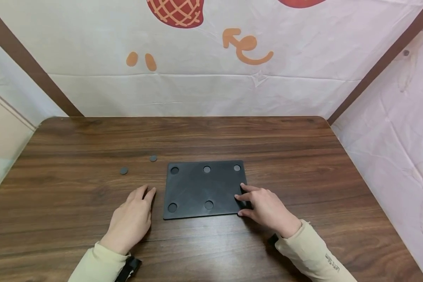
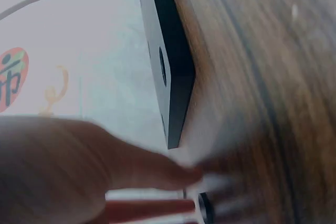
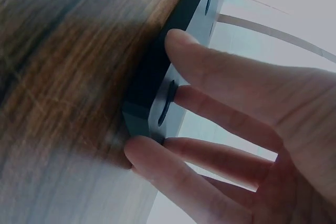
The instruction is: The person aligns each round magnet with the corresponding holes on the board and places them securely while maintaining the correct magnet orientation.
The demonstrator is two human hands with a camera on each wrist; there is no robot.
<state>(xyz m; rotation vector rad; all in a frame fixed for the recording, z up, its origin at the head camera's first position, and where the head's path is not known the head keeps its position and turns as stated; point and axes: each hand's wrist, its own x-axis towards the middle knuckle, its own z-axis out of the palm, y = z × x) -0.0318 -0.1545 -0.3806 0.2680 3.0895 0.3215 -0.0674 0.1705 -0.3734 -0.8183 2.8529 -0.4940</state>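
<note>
A flat black rectangular plate (image 1: 204,188) with round recesses along its far and near edges lies on the table. My right hand (image 1: 266,205) grips its near right corner, thumb against the near edge, one fingertip at the corner recess (image 3: 167,103), other fingers around the right side. That recess is hidden by the hand in the head view. To the plate's left, apart from it, my left hand (image 1: 132,219) rests low over the table with relaxed fingers, holding nothing. Two small dark discs, a nearer one (image 1: 123,170) and a farther one (image 1: 153,158), lie beyond it.
The brown wood-grain table (image 1: 303,156) reaches back to a white printed curtain (image 1: 197,90). More pale sheeting (image 1: 384,117) hangs at the right side. Brown posts stand at both far corners.
</note>
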